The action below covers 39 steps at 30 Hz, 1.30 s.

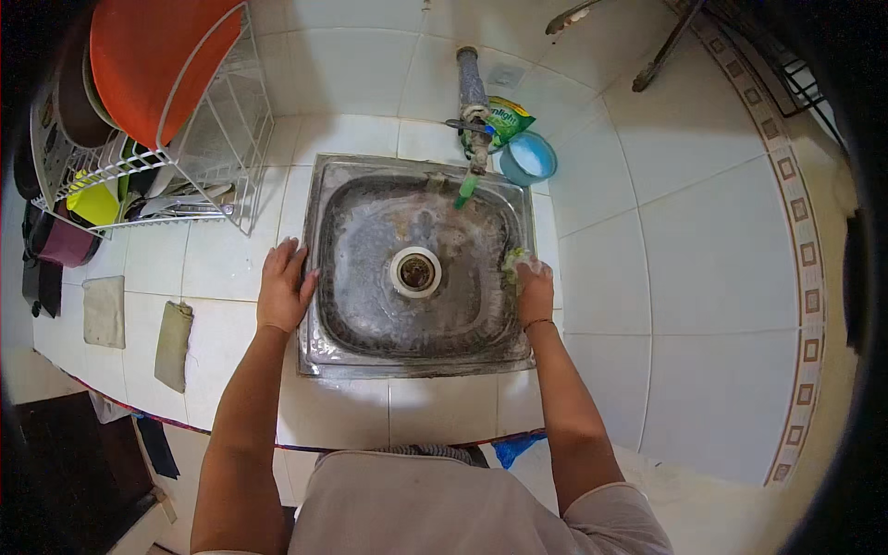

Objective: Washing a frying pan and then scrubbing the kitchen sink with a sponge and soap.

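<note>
A stainless steel sink [361, 305] with wet, soapy streaks lies before me, its round drain [416, 272] near the middle. My right hand [535, 291] presses a foamy yellow-green sponge [515, 263] against the right inner wall and rim. On the left, my left hand [283, 286] rests palm down, fingers spread, at the sink's left rim; nothing is in it. Above the basin's far side juts a faucet [476, 132] with a green hose tip [466, 191]. I see no water running from it.
Behind the sink's right corner stand a blue tub [528, 158] with white contents and a green soap pouch [510, 121]. A white dish rack [208, 139] holds an orange plate [156, 62] and utensils. Two folded cloths [104, 312] [173, 345] lie on the left tiles. A tiled wall [714, 257] bounds the right.
</note>
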Each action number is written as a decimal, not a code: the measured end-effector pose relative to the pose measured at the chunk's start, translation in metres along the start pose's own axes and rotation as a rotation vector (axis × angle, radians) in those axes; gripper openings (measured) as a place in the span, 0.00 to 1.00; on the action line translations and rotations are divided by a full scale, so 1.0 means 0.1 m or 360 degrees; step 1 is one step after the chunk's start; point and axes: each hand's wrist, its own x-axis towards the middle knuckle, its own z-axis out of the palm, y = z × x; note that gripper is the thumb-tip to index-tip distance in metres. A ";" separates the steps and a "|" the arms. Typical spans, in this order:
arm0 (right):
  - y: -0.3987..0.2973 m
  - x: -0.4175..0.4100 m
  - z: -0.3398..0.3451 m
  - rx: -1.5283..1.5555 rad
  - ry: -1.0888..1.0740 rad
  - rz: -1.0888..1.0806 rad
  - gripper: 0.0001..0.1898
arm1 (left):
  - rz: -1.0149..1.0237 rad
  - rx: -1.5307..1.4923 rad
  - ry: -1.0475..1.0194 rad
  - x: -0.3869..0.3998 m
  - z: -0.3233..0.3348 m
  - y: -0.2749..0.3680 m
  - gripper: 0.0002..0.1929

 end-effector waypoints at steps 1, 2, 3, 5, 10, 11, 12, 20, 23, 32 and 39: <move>-0.01 0.08 0.00 -0.0042 -0.0033 0.0015 0.19 | -0.0012 0.0005 0.0004 0.00 0.00 0.00 0.20; 0.05 0.12 0.07 -0.0079 0.0007 -0.0041 0.20 | -0.0013 -0.0006 -0.0002 0.00 0.00 -0.01 0.20; 0.03 0.20 0.08 -0.0074 0.0005 -0.0058 0.20 | -0.0016 -0.0017 -0.0004 0.00 0.00 -0.01 0.20; -0.01 0.37 0.07 -0.0053 0.0032 -0.0081 0.20 | -0.0034 -0.0003 -0.0006 -0.01 0.00 -0.02 0.21; 0.08 0.72 0.18 -0.0046 0.0026 0.0008 0.17 | -0.0019 -0.0010 -0.0034 0.00 0.00 -0.04 0.21; 0.13 0.77 0.20 -0.0046 0.0025 0.0003 0.17 | 0.0007 -0.0027 -0.0037 0.01 0.00 -0.03 0.21; 0.09 0.83 0.20 -0.0058 0.0006 0.0012 0.17 | 0.0011 -0.0012 0.0023 0.00 0.00 -0.01 0.20; 0.02 1.21 0.19 0.0087 -0.0080 0.0046 0.16 | -0.0017 0.0018 0.0033 -0.05 -0.01 -0.06 0.20; 0.32 1.35 0.34 0.0147 -0.0040 0.0174 0.20 | 0.0026 -0.0006 0.0034 0.04 0.04 -0.01 0.20; 0.32 1.24 0.39 0.0262 0.0014 0.0121 0.20 | 0.0040 -0.0013 0.0051 0.02 0.03 -0.04 0.19; 0.10 0.63 0.11 -0.0217 -0.0001 -0.0355 0.15 | 0.0057 0.0006 0.0067 -0.01 0.01 -0.04 0.19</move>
